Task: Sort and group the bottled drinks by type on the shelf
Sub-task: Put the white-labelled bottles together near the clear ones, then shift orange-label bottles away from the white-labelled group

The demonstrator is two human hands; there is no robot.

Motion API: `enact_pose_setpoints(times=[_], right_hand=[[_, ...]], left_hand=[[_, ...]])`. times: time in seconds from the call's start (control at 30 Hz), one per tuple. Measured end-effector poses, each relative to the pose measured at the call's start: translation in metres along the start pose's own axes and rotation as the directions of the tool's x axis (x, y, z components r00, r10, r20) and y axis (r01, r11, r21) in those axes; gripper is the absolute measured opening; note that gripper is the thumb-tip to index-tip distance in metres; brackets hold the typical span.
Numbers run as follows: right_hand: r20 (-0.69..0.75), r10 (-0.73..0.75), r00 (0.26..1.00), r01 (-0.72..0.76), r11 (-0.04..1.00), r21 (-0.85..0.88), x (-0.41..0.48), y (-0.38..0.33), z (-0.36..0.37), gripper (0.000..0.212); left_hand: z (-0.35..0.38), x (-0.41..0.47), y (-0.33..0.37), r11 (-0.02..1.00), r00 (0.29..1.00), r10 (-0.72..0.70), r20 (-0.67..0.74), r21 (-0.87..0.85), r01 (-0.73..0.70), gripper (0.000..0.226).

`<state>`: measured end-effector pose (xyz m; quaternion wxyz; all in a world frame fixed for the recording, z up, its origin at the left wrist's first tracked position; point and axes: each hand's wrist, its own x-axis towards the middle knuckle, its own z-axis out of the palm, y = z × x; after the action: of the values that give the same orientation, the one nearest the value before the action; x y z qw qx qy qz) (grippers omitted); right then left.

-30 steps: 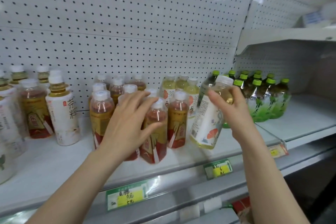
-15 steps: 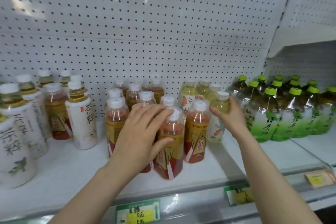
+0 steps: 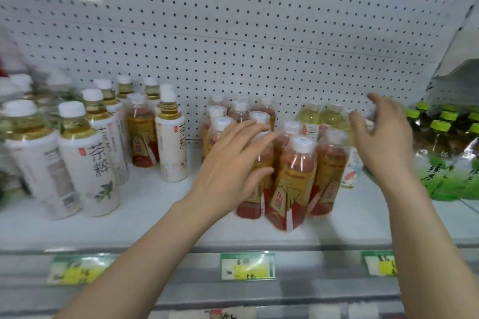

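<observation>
White metal shelf (image 3: 155,217): left hand (image 3: 230,171) rests spread on clear plastic red-tea bottles (image 3: 298,184), apparently keeping that type bunched; right hand (image 3: 386,145) hangs wide, empty, beside pale-yellow tea bottles (image 3: 329,116).

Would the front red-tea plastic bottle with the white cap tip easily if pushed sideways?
Probably: the front red-tea plastic bottle is tall, narrow and seems tilted. It looks full, so likely heavy. The red-tea bottle beside it might catch it.

Bare forearms (image 3: 145,248), left hand (image 3: 228,166), right hand (image 3: 386,145)
</observation>
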<state>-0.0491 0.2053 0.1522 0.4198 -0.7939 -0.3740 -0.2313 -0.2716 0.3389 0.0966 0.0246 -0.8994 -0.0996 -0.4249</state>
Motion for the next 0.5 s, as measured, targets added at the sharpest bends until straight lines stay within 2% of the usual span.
enact_pose_setpoints(times=[0.13, 0.23, 0.3, 0.4, 0.5], right_hand=[[0.083, -0.207, 0.975, 0.188, 0.963, 0.191, -0.042, -0.086, 0.017, 0.041], [0.209, -0.356, 0.911, 0.288, 0.911, 0.295, -0.07, -0.148, 0.061, 0.04], [0.27, -0.452, 0.85, 0.344, 0.865, 0.365, -0.083, -0.187, 0.094, 0.039], [0.356, -0.537, 0.765, 0.394, 0.827, 0.401, -0.089, -0.24, 0.145, 0.04], [0.464, -0.502, 0.73, 0.395, 0.864, 0.313, -0.082, -0.286, 0.193, 0.05]], left_hand=[[-0.05, -0.039, -0.043, 0.984, 0.984, -0.133, -0.117, 0.104, 0.146, 0.048], [-0.099, -0.074, -0.083, 0.929, 0.943, -0.206, -0.26, 0.25, 0.272, 0.046], [-0.131, -0.097, -0.106, 0.859, 0.907, -0.29, -0.305, 0.335, 0.388, 0.048], [-0.158, -0.12, -0.133, 0.759, 0.871, -0.417, -0.259, 0.429, 0.49, 0.057], [-0.164, -0.132, -0.146, 0.741, 0.878, -0.452, -0.159, 0.481, 0.469, 0.063]])
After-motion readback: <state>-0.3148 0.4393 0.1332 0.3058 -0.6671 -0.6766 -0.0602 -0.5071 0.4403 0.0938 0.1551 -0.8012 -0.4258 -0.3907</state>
